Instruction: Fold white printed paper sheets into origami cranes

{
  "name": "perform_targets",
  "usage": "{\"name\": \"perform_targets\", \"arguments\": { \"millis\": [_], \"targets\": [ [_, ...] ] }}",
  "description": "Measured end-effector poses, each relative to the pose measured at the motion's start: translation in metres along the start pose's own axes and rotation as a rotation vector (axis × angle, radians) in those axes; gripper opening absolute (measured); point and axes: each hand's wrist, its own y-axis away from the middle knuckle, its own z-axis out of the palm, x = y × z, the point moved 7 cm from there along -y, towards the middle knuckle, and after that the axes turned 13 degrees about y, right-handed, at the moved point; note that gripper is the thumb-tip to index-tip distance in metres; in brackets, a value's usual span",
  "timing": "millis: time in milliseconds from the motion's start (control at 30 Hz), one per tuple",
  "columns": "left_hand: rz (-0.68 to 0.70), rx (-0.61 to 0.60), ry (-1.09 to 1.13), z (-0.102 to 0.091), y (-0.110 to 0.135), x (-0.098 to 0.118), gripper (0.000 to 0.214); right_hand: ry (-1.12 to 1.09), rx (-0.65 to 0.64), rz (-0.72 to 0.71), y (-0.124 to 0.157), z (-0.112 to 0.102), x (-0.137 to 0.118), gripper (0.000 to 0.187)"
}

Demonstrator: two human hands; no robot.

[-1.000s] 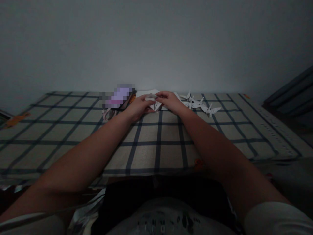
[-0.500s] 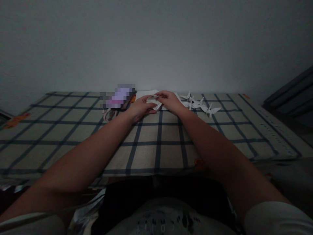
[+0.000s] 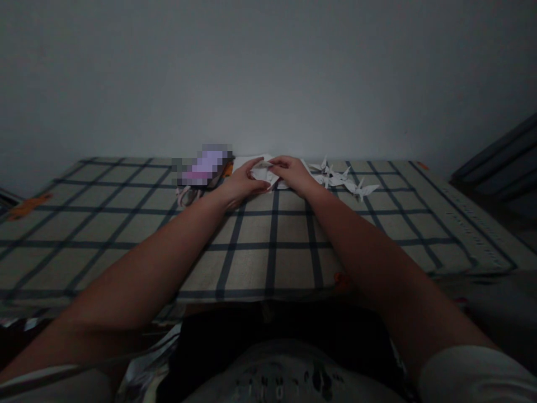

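Between my hands, near the wall end of the table, is a partly folded piece of white paper (image 3: pixel 265 174). My left hand (image 3: pixel 245 182) curves around its left side, with the thumb at the near edge and the fingers at the far edge. From the right, my right hand (image 3: pixel 291 172) pinches the paper's upper right part; some of its fingertips are hidden. Under and behind the hands lie flat white sheets (image 3: pixel 243 161). Just right of my right hand sit several folded paper cranes (image 3: pixel 335 178).
A phone (image 3: pixel 205 167) with a blurred-out screen leans left of my hands, a pale strap (image 3: pixel 187 196) below it. The checked tablecloth (image 3: pixel 251 268) covers the table, which meets a grey wall (image 3: pixel 268 78). Dark striped fabric (image 3: pixel 503 154) stands at the far right.
My left thumb and fingers have spread wider apart around the paper, showing more of it. My right hand keeps nearly the same place.
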Motion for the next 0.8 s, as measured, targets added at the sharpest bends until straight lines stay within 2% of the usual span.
{"name": "perform_targets", "arguments": {
  "millis": [67, 133, 233, 333, 433, 600, 800],
  "targets": [
    [0.043, 0.083, -0.064, -0.007, -0.001, 0.007, 0.080, 0.002, -0.004, 0.008, 0.000, -0.001, 0.001, 0.014],
    [0.167, 0.104, -0.157, -0.011, -0.002, 0.020, 0.070, -0.010, -0.025, 0.006, 0.000, 0.000, 0.002, 0.015],
    [0.335, 0.067, -0.336, -0.012, 0.000, 0.038, 0.057, -0.013, -0.073, -0.012, 0.001, 0.003, 0.001, 0.016],
    [0.406, -0.013, -0.459, -0.007, 0.004, 0.046, 0.049, 0.031, -0.126, -0.046, 0.003, 0.007, -0.003, 0.017],
    [0.376, -0.034, -0.465, -0.005, 0.006, 0.045, 0.049, 0.099, -0.158, -0.084, 0.006, 0.009, -0.008, 0.022],
    [0.309, 0.049, -0.411, -0.013, 0.003, 0.038, 0.048, 0.143, -0.173, -0.168, 0.008, 0.010, -0.014, 0.025],
    [0.309, 0.081, -0.366, -0.015, 0.002, 0.035, 0.038, 0.332, -0.042, -0.279, 0.006, 0.004, -0.018, 0.025]
  ]
}}
